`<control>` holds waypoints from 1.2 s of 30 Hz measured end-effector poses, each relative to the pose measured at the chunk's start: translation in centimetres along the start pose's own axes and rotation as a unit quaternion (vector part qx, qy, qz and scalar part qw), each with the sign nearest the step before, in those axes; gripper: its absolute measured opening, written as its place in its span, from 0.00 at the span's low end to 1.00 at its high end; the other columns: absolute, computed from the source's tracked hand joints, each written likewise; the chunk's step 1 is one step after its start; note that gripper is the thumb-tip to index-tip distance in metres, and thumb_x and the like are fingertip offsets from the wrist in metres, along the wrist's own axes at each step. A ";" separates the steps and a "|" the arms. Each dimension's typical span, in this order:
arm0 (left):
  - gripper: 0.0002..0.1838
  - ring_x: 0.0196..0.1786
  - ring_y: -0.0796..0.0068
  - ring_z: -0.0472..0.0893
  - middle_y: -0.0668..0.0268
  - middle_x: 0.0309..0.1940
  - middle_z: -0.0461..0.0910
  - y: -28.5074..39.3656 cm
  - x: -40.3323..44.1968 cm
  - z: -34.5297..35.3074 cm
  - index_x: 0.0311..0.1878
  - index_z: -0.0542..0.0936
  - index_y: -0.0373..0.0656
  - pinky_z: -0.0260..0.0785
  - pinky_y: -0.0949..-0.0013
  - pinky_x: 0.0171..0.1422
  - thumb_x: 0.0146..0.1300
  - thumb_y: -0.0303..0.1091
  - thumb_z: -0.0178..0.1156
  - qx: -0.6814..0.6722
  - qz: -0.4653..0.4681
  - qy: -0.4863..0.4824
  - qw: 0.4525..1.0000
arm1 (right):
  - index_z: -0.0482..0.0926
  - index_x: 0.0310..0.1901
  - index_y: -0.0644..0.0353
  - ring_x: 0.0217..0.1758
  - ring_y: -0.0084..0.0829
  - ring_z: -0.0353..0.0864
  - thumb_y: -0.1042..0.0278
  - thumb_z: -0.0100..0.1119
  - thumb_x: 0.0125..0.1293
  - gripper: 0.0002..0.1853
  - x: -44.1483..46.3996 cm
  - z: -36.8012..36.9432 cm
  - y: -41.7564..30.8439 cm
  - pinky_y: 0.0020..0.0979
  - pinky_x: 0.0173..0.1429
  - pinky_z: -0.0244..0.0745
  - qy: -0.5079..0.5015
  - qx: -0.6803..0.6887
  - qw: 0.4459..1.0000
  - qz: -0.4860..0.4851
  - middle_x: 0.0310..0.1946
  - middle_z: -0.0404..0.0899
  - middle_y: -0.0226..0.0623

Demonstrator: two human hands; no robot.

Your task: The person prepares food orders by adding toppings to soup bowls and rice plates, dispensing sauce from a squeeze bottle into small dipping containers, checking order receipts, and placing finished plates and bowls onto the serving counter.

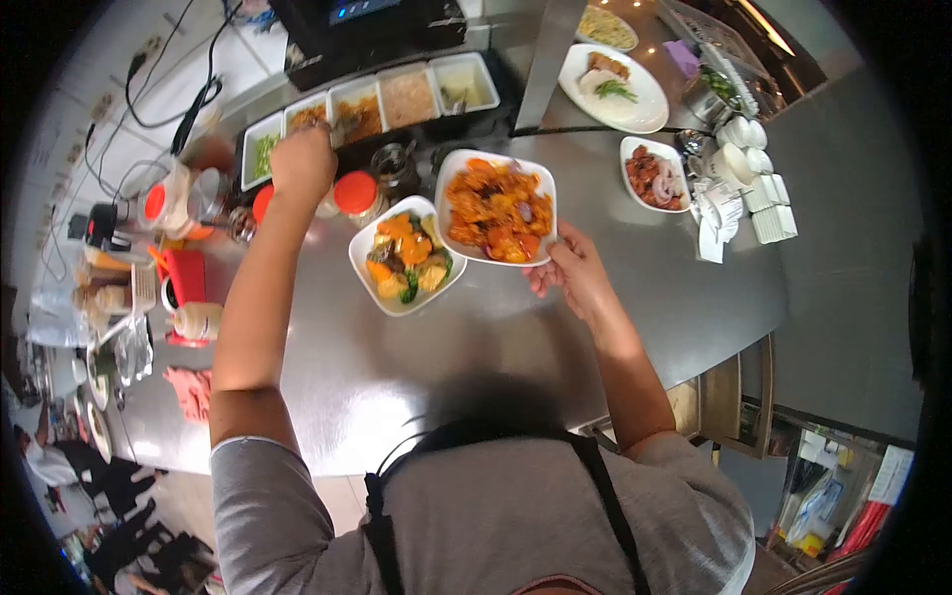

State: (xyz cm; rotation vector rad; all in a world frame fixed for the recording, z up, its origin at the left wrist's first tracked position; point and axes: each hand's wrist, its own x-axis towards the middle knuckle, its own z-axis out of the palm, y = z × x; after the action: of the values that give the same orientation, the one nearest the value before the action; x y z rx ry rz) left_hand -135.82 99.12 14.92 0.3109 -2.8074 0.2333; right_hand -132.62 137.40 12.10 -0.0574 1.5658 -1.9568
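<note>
In the head view, your right hand [578,270] holds the white bowl [540,175] of orange-sauced food by its near right corner. The thumb lies over the rim and the fingers reach under the base; the grip is narrow, closed only by about the bowl's wall. Holding a corner this way probably keeps your fingers clear of the food and the open top facing up. The bowl sits left of your right wrist, towards the far edge of the worktop [645,288], and overlaps the right side of the vegetable bowl [398,306] in the view. Whether the two touch, you cannot tell from here.

Your left hand [302,162] reaches to the row of white containers [483,81] along the worktop's far edge, beside the brown-orange bits [362,111]. The fingers curl downward, next to what looks like a metal spoon [347,123]; how far they are closed, and whether they grip it, cannot be told. Having the containers in a row within arm's reach likely lets one hand work there while the other supports the bowl.

The red-lidded jar [355,193] stands between that row and the vegetable bowl. Towards the worktop's right end is a bowl of red meat and onion [654,208], with white spoons [716,220] just beside it.
</note>
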 end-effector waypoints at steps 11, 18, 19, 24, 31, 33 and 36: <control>0.14 0.47 0.60 0.76 0.59 0.40 0.78 1.1 -6.1 -7.1 0.47 0.82 0.42 0.69 0.59 0.51 0.56 0.30 0.60 -0.138 0.105 0.122 0.977 | 0.63 0.63 0.62 0.26 0.29 0.81 0.65 0.45 0.74 0.19 5.5 -11.3 2.4 0.27 0.28 0.79 0.157 0.009 0.987 -0.010 0.32 0.81 0.44; 0.16 0.43 0.59 0.76 0.61 0.38 0.80 -3.1 -23.4 -12.7 0.46 0.82 0.43 0.66 0.59 0.46 0.52 0.22 0.61 -0.221 0.021 0.119 0.968 | 0.47 0.75 0.57 0.46 0.33 0.80 0.65 0.50 0.72 0.34 3.0 -7.6 3.6 0.32 0.45 0.80 0.347 -0.004 0.929 -0.130 0.60 0.67 0.49; 0.16 0.43 0.59 0.76 0.61 0.38 0.80 -4.0 -26.4 -12.4 0.46 0.82 0.43 0.66 0.59 0.46 0.52 0.22 0.60 -0.211 -0.017 0.109 0.971 | 0.48 0.75 0.57 0.50 0.34 0.78 0.65 0.52 0.72 0.35 2.5 -6.2 3.2 0.33 0.48 0.78 0.352 -0.042 0.922 -0.152 0.63 0.64 0.48; 0.17 0.51 0.57 0.75 0.60 0.45 0.79 -8.6 -40.5 -8.5 0.49 0.81 0.43 0.65 0.57 0.55 0.53 0.23 0.60 -0.128 -0.254 0.054 0.957 | 0.57 0.70 0.65 0.70 0.47 0.59 0.68 0.59 0.63 0.35 3.3 1.7 -4.3 0.43 0.71 0.54 0.305 -0.401 0.753 -0.423 0.66 0.61 0.53; 0.19 0.65 0.51 0.66 0.57 0.61 0.72 -8.5 -47.6 -3.5 0.55 0.78 0.42 0.52 0.50 0.72 0.60 0.34 0.59 -0.120 -0.341 0.075 0.929 | 0.72 0.59 0.58 0.74 0.51 0.51 0.70 0.62 0.55 0.27 -1.6 20.6 -18.5 0.52 0.73 0.44 0.174 -0.518 0.507 -0.667 0.69 0.60 0.45; 0.17 0.65 0.52 0.66 0.57 0.60 0.73 -8.5 -47.5 -3.8 0.53 0.79 0.41 0.52 0.51 0.72 0.60 0.33 0.59 -0.137 -0.349 0.083 0.923 | 0.73 0.53 0.59 0.73 0.50 0.53 0.72 0.61 0.53 0.23 -1.3 23.8 -20.6 0.53 0.72 0.44 0.159 -0.512 0.462 -0.707 0.69 0.61 0.46; 0.16 0.65 0.53 0.67 0.57 0.59 0.73 -8.8 -47.8 -3.8 0.51 0.81 0.41 0.52 0.51 0.71 0.59 0.32 0.59 -0.147 -0.356 0.093 0.918 | 0.73 0.50 0.59 0.73 0.47 0.55 0.75 0.60 0.52 0.21 0.1 27.1 -23.2 0.53 0.72 0.45 0.168 -0.504 0.423 -0.734 0.69 0.59 0.46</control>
State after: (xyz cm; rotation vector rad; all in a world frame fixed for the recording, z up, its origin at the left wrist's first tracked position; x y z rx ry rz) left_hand -88.26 100.34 4.47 1.1236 -2.3037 -0.3055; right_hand -131.92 116.21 40.84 -2.3792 3.2907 -1.2298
